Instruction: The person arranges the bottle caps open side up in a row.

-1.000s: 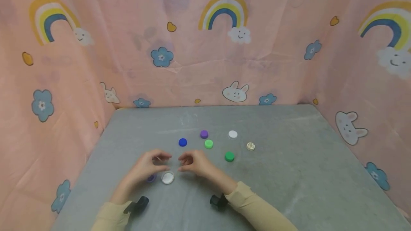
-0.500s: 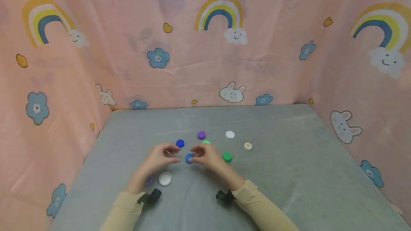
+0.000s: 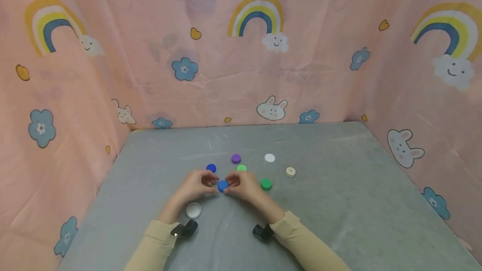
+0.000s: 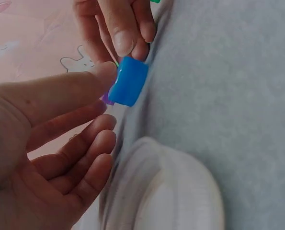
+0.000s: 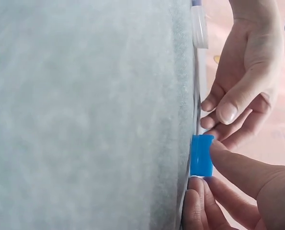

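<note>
A blue bottle cap (image 3: 223, 186) lies on the grey table between the two hands. My right hand (image 3: 244, 185) pinches it from the right side, with the thumb over its edge and curled fingers close behind, as the right wrist view shows. My left hand (image 3: 193, 185) reaches it from the left. In the left wrist view the left thumb (image 4: 101, 74) is at the cap's upper edge, while the lower fingers are spread apart from it. Behind the hands sit a dark blue cap (image 3: 211, 168) and a light green cap (image 3: 242, 168), partly covered.
A white round lid (image 3: 193, 210) lies beside the left forearm, large in the left wrist view. Farther back stand a purple cap (image 3: 236, 159), a white cap (image 3: 269, 158), a cream patterned cap (image 3: 290, 172) and a green cap (image 3: 266, 184). A patterned curtain surrounds the table.
Both hands have moved right, uncovering the blue bottle cap beside my right hand. My left hand has come up to it, and the left arm now covers the purple cap near the white lid.
</note>
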### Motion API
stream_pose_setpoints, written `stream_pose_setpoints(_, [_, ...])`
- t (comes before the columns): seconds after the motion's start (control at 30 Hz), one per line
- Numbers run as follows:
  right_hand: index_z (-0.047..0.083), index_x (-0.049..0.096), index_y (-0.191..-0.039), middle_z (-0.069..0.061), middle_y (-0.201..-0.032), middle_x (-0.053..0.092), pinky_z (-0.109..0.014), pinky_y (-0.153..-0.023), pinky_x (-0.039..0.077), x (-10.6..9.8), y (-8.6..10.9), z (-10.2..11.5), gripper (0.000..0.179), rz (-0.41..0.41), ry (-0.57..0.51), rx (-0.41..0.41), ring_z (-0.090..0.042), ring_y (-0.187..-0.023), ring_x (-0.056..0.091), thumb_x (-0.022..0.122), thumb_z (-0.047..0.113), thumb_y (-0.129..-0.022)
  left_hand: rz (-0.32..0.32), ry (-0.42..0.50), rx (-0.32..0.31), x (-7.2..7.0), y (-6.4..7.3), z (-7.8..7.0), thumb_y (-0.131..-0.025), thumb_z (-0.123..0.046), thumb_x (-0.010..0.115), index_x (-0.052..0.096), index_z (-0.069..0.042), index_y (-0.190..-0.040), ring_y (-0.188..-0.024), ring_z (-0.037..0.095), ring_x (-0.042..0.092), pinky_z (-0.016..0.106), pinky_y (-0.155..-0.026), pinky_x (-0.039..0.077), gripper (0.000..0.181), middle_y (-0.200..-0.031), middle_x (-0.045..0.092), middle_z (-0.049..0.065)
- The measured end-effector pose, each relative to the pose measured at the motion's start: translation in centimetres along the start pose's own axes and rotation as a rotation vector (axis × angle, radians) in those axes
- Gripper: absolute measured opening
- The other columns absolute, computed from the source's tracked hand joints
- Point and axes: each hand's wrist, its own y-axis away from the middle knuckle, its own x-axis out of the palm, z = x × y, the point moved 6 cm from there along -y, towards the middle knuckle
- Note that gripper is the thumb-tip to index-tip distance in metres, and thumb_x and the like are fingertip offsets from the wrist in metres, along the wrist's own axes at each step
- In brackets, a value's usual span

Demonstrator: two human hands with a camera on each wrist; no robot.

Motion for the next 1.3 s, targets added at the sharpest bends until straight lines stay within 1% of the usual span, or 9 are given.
stream_pose_setpoints(0.17, [0.002,0.069,-0.099,-0.009,-0.086,0.071,-0.022,-0.069,0.054,0.3,-0.2,0.1,0.031,0.017,0.014,-0.014,-0.015,-0.078,0.068,0.082,0.012,-0.073,0.029,0.008,-0.026,0.3,0.1,0.0,-0.070,-0.009,0.082,0.070,-0.005,-0.099,-0.078,0.012,0.062,0.021,-0.071,0.050,0.032,-0.087,0.068,0.005])
stream_pose_setpoints(0.2, [0.002,0.069,-0.098,-0.009,-0.086,0.071,-0.022,-0.069,0.054,0.3,-0.2,0.1,0.030,0.021,0.018,-0.019,-0.015,-0.078,0.068,0.082,0.012,-0.073,0.033,0.005,-0.022,0.3,0.1,0.0,-0.071,-0.008,0.082,0.070,-0.004,-0.099,-0.078,0.012,0.061,0.022,-0.070,0.050,0.031,-0.086,0.068,0.006])
stream_pose_setpoints(0.3, [0.003,0.070,-0.097,-0.008,-0.085,0.071,-0.022,-0.069,0.053,0.4,-0.3,0.1,0.028,0.030,0.025,-0.010,-0.015,-0.078,0.068,0.082,0.010,-0.073,0.036,0.001,-0.031,0.4,0.1,0.1,-0.071,-0.008,0.082,0.070,-0.005,-0.099,-0.077,0.010,0.061,0.021,-0.070,0.050,0.030,-0.086,0.068,0.004])
stream_pose_setpoints(0.47, [0.003,0.070,-0.098,-0.007,-0.086,0.071,-0.023,-0.070,0.054,0.5,-0.4,-0.1,0.027,0.045,0.045,0.013,-0.013,-0.078,0.066,0.080,0.010,-0.074,0.029,-0.017,-0.024,0.6,0.0,0.1,-0.071,-0.010,0.082,0.071,-0.005,-0.097,-0.075,0.009,0.060,0.021,-0.069,0.050,0.029,-0.084,0.069,0.005])
stream_pose_setpoints(0.53, [0.003,0.070,-0.098,-0.006,-0.085,0.071,-0.023,-0.069,0.053,0.5,-0.4,-0.1,0.027,0.045,0.059,0.011,-0.013,-0.077,0.066,0.080,0.010,-0.074,0.025,-0.024,-0.021,0.8,-0.1,0.1,-0.071,-0.009,0.082,0.071,-0.004,-0.096,-0.075,0.008,0.060,0.021,-0.068,0.050,0.028,-0.083,0.068,0.005])
stream_pose_setpoints(0.8, [0.004,0.071,-0.095,-0.004,-0.081,0.070,-0.021,-0.066,0.051,0.7,-0.5,-0.1,0.027,0.042,0.099,-0.010,-0.009,-0.072,0.063,0.082,0.011,-0.072,-0.008,-0.044,-0.059,1.1,-0.2,0.5,-0.070,-0.011,0.083,0.072,-0.009,-0.092,-0.071,0.009,0.057,0.021,-0.064,0.048,0.024,-0.077,0.065,-0.001])
stream_pose_setpoints(1.03, [0.004,0.071,-0.094,-0.004,-0.081,0.069,-0.022,-0.066,0.052,0.6,-0.5,0.2,0.027,0.040,0.116,-0.017,-0.009,-0.072,0.062,0.083,0.012,-0.071,-0.022,-0.033,-0.053,1.2,-0.2,0.6,-0.071,-0.010,0.082,0.071,-0.009,-0.090,-0.071,0.009,0.057,0.022,-0.063,0.048,0.022,-0.077,0.064,-0.001])
stream_pose_setpoints(1.3, [0.003,0.071,-0.095,-0.005,-0.082,0.070,-0.023,-0.068,0.053,0.5,-0.3,0.5,0.026,0.044,0.102,-0.005,-0.011,-0.075,0.064,0.082,0.011,-0.073,-0.007,-0.012,-0.031,1.2,-0.1,0.4,-0.074,-0.010,0.080,0.071,-0.008,-0.092,-0.074,0.010,0.059,0.023,-0.065,0.049,0.021,-0.080,0.066,0.001])
